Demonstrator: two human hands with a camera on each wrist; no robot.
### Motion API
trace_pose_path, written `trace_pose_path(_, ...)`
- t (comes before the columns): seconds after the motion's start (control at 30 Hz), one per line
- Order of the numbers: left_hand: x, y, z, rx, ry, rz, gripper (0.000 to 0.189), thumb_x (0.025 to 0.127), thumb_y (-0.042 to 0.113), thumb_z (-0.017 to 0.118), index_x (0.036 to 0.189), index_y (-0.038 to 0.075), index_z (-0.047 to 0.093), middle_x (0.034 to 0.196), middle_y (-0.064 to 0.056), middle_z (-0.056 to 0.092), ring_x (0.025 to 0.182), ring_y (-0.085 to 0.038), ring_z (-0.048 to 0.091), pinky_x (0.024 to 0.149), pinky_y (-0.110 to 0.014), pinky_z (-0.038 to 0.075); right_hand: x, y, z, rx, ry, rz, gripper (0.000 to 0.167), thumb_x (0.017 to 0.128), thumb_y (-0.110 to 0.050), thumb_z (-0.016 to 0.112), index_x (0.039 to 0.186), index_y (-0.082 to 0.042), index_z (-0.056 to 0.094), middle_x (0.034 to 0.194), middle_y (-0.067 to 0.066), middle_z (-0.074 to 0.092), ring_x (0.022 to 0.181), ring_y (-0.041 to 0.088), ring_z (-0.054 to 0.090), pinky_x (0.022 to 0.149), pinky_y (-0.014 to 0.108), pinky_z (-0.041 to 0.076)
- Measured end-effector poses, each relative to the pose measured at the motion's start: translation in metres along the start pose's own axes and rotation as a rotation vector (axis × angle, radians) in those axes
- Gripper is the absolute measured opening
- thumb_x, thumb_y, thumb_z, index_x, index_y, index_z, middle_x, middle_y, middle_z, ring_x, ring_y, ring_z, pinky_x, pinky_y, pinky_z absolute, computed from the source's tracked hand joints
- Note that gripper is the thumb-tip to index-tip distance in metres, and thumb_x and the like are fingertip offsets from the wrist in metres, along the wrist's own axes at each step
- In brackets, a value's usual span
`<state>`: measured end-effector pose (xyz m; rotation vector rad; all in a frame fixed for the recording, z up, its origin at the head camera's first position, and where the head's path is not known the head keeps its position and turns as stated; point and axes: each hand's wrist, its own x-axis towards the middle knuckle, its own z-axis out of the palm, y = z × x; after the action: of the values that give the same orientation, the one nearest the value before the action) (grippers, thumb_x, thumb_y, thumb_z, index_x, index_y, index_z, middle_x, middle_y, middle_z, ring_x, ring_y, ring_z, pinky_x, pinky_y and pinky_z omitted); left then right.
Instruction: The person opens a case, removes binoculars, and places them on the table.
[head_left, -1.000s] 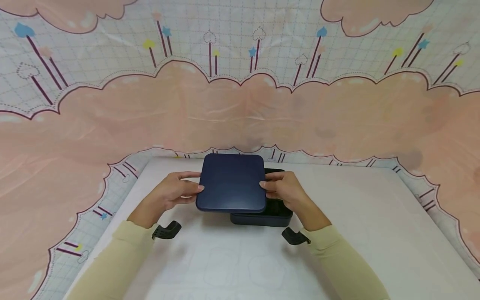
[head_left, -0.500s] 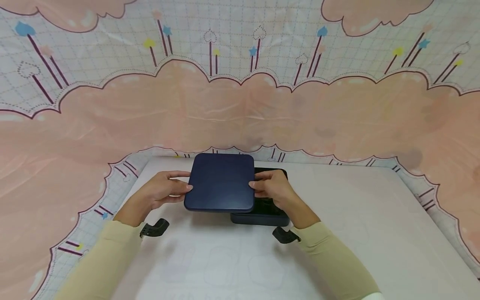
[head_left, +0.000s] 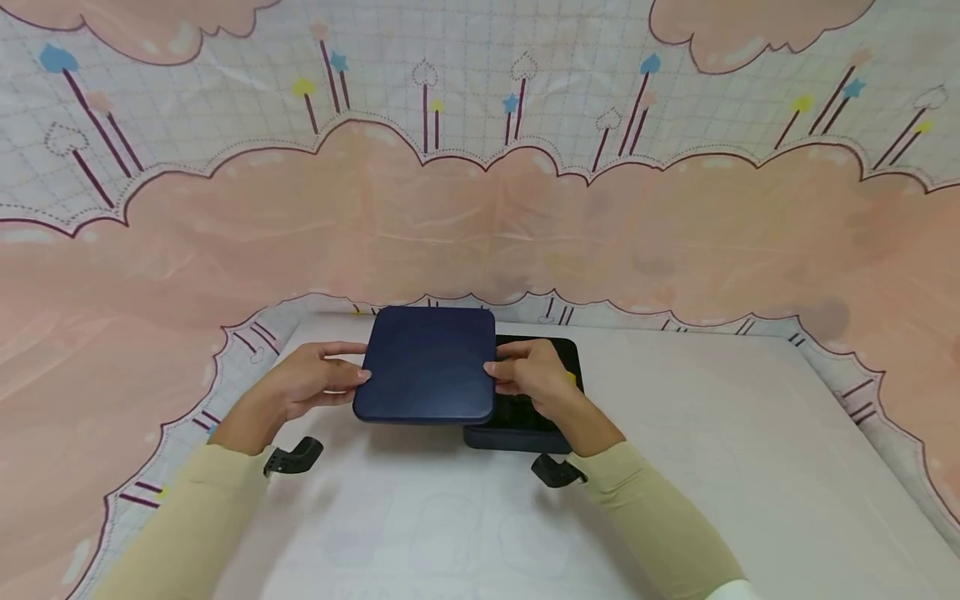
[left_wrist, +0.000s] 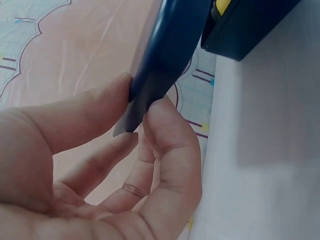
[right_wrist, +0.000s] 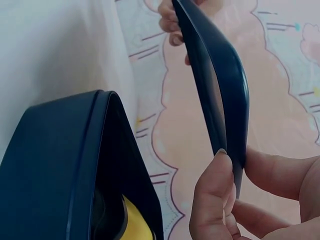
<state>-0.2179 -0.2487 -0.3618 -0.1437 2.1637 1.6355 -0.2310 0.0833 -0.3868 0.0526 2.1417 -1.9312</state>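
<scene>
The head view showed a dark blue lid (head_left: 427, 367) with rounded corners, held up over a white table (head_left: 420, 533) between two bare hands; the left hand (head_left: 300, 383) pinched its left edge, thumb on the upper face and fingertips behind, and the right hand (head_left: 540, 379) pinched the opposite edge in the same way; a matching dark blue box (head_left: 517, 439) stood on the table, partly behind the lid and under the right hand, its dark inside showing; the right wrist view gave a clear gap between lid and box, and showed the lid's hollow underside and, within the box, a yellow thing (right_wrist: 135, 222) beside something black (right_wrist: 107, 212), neither plain enough to name; the left wrist view caught a bit of the same yellow past the lid, near the box's corner. Pale yellow-green sleeves (head_left: 180, 517) covered both forearms, with a black fitting (head_left: 294, 457) at each wrist; behind the table spread a backdrop (head_left: 480, 225) of peach clouds, grid lines and small stars on sticks; a soft shadow lay on the table below the lid.
</scene>
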Motion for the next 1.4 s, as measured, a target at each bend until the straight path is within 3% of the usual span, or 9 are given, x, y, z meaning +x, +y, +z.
trace_pose_path(0.27,0.000,-0.007,-0.012,-0.015,-0.005,0.000,0.074,0.098,0.010,0.072,0.161,0.002,0.034,0.092,0.007,0.072,0.084,-0.008,0.071,0.080,-0.025,0.061,0.001,-0.003,0.012,0.004,-0.012,0.019,0.052,0.092,-0.004,0.077,0.141,0.004,0.060,0.118,0.022,0.075,0.075,0.012,0.073,0.079,0.032,0.065)
trace_pose_path(0.67,0.000,-0.014,-0.026,0.010,-0.009,0.006,0.073,0.099,0.010,0.070,0.162,0.001,0.033,0.093,0.008,0.070,0.084,-0.006,0.070,0.080,-0.025,0.061,0.004,-0.003,0.027,0.016,-0.026,0.009,0.059,0.093,-0.004,0.077,0.147,0.000,0.056,0.104,0.015,0.076,0.072,0.013,0.072,0.078,0.032,0.065)
trace_pose_path(1.4,-0.001,-0.024,-0.048,0.046,-0.006,0.007,0.074,0.099,0.009,0.069,0.161,-0.003,0.030,0.094,0.007,0.066,0.084,-0.006,0.070,0.081,-0.025,0.060,0.009,-0.001,0.052,-0.003,-0.045,0.020,0.059,0.093,-0.004,0.076,0.148,-0.001,0.055,0.109,0.017,0.076,0.075,0.014,0.073,0.081,0.032,0.065)
